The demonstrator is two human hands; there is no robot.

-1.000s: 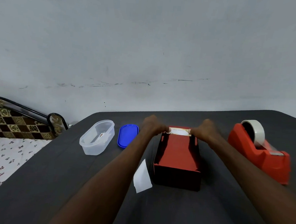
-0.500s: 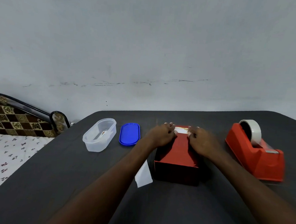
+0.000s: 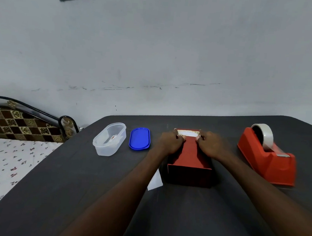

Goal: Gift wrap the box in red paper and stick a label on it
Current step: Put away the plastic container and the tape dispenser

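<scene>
A box wrapped in red paper [image 3: 189, 163] lies on the dark table [image 3: 75, 176], lengthwise away from me. A white label with a patterned border [image 3: 188, 133] sits on the far end of its top. My left hand [image 3: 171, 142] rests on the box's left side, fingertips pressing the label's left end. My right hand [image 3: 211, 145] mirrors it on the right, thumb and fingers pressing the label's right end. Both hands cover the middle of the box top.
A red tape dispenser [image 3: 267, 157] with a roll of clear tape stands right of the box. A blue lid [image 3: 140, 138] and a clear plastic container [image 3: 110, 138] lie to the left. A white paper scrap [image 3: 155, 180] lies beside the box. A bed [image 3: 12, 156] is at far left.
Both hands first moved in from the box's far corners toward the label, then slid apart along it toward its ends. The view has shifted slightly.
</scene>
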